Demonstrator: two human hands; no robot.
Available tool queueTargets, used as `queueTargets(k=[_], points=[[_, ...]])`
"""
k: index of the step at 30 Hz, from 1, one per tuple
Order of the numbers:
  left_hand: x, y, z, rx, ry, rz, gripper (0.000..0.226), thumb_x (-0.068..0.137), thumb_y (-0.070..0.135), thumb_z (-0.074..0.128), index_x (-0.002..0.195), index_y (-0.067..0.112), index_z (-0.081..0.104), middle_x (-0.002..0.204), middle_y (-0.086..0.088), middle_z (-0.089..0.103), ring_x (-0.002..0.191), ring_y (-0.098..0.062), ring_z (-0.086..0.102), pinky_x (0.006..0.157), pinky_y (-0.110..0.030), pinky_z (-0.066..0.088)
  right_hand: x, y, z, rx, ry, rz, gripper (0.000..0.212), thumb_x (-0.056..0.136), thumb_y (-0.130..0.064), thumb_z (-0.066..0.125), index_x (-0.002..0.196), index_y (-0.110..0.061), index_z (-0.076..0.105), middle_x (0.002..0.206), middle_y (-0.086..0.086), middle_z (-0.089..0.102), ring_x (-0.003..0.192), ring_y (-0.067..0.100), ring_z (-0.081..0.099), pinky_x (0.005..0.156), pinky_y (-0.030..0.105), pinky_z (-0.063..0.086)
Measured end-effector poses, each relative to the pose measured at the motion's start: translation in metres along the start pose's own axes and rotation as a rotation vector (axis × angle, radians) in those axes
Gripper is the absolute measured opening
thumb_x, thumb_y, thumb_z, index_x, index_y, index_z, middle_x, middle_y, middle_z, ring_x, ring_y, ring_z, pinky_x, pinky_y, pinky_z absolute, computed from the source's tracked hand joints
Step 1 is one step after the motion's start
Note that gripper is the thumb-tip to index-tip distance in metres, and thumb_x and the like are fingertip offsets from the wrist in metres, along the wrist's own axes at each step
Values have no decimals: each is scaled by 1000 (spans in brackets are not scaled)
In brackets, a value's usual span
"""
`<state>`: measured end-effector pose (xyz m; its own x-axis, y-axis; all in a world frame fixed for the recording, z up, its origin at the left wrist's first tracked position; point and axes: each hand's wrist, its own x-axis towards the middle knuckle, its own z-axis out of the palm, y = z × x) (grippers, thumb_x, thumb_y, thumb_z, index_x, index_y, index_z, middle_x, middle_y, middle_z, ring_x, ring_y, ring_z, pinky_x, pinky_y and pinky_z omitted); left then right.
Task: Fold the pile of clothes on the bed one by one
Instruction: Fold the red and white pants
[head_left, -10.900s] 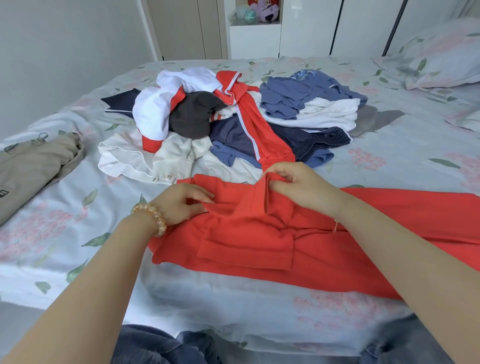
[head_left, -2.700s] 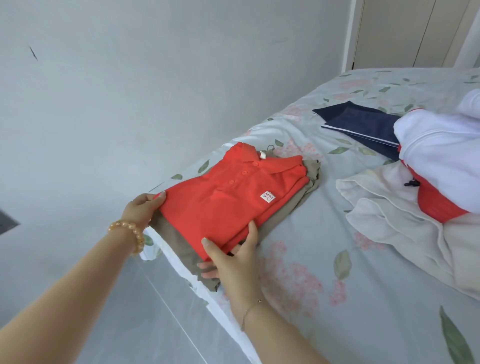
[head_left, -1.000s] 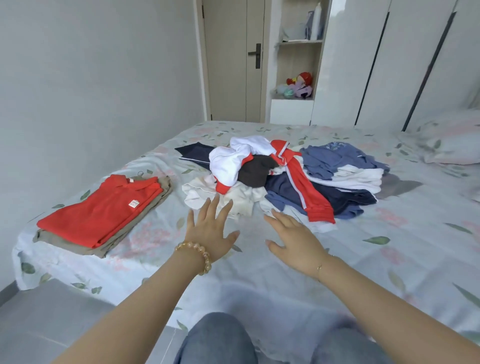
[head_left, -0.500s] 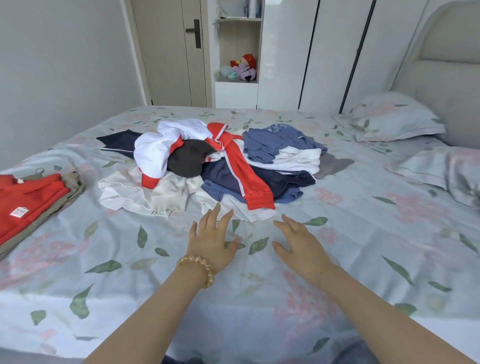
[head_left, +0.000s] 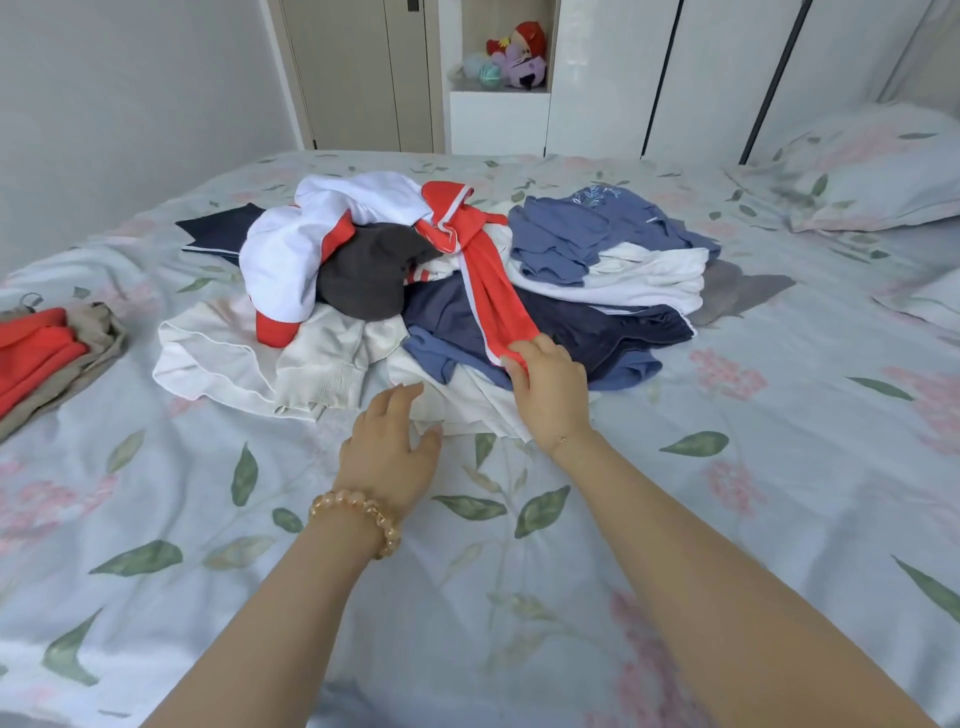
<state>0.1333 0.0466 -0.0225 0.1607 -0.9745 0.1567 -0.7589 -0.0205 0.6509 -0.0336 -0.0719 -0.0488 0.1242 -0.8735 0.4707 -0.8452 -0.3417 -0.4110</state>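
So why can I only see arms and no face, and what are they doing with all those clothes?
The camera sits on the person's head and looks down, so you only see their two arms. They are at a bed with a flowery blue sheet. A messy pile of clothes lies in the middle. The right hand has its fingers pinching the end of a long red garment with white stripes from the pile. The left hand, with a bead bracelet on its wrist, reaches open towards a white cloth. At the left edge a folded red shirt lies on a folded beige one.
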Motion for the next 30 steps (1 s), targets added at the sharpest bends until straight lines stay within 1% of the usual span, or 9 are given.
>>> queueTargets(k=[4,8,11,14,18,21,24,28,30], points=[[1,6,-3,-204,28,-53,42,98,29,47,140,23,41,140,2,43,124,-18,46,105,-38,38,-2,-20,-44,372,121,-141,22,98,-21,47,102,-6,64,93,5,58,81,26,57,72,44,46],[6,26,-10,-865,-57,-393,21,100,29,47,117,19,55,124,-6,60,106,-19,59,93,-35,46,-34,-57,-96,454,11,-364,17,97,-16,52,93,-4,64,83,-2,51,74,20,53,68,40,44],[-1,42,-19,-1285,-274,-487,39,100,41,41,98,12,66,97,-10,71,80,-21,70,74,-35,56,-79,-63,-113,461,-139,-447,15,95,-13,53,89,-6,65,81,-8,49,74,13,50,67,29,42],[-7,50,-25,-1458,-382,-489,53,98,47,41,84,7,73,89,-10,69,72,-22,70,64,-35,60,-115,-55,-126,465,-306,-458,15,95,-16,54,87,-9,66,80,-11,50,76,7,49,70,24,41],[-7,51,-21,-1417,-465,-490,38,93,49,50,89,13,63,77,0,63,66,-15,64,76,-33,56,-138,-53,-147,641,-567,-345,13,93,-13,59,84,-8,67,79,-5,56,72,16,55,67,30,45],[-6,48,-13,-1393,-392,-495,27,95,43,50,84,19,52,59,6,49,43,-7,48,46,-21,48,-141,-53,-156,735,-822,-226,10,90,-20,65,83,-20,71,79,-8,58,71,21,57,66,40,49],[-11,47,-20,-1251,-276,-352,11,100,29,47,93,21,45,59,7,33,36,-2,27,34,-14,28,-130,-45,-159,765,-957,-71,13,91,-22,65,82,-18,73,83,-11,63,82,4,57,79,25,45],[-30,43,-33,-973,-303,-176,15,100,23,47,85,20,49,62,3,30,38,-3,23,35,-15,24,-96,-31,-139,889,-535,423,25,95,-33,56,97,-14,73,100,3,73,94,15,64,90,32,49],[-45,46,-34,-897,-406,-130,15,99,21,49,86,20,54,61,3,32,40,-4,22,36,-15,23,-80,-28,-124,1022,-448,600,33,96,-39,52,113,-14,66,108,5,70,99,19,65,92,35,50]])
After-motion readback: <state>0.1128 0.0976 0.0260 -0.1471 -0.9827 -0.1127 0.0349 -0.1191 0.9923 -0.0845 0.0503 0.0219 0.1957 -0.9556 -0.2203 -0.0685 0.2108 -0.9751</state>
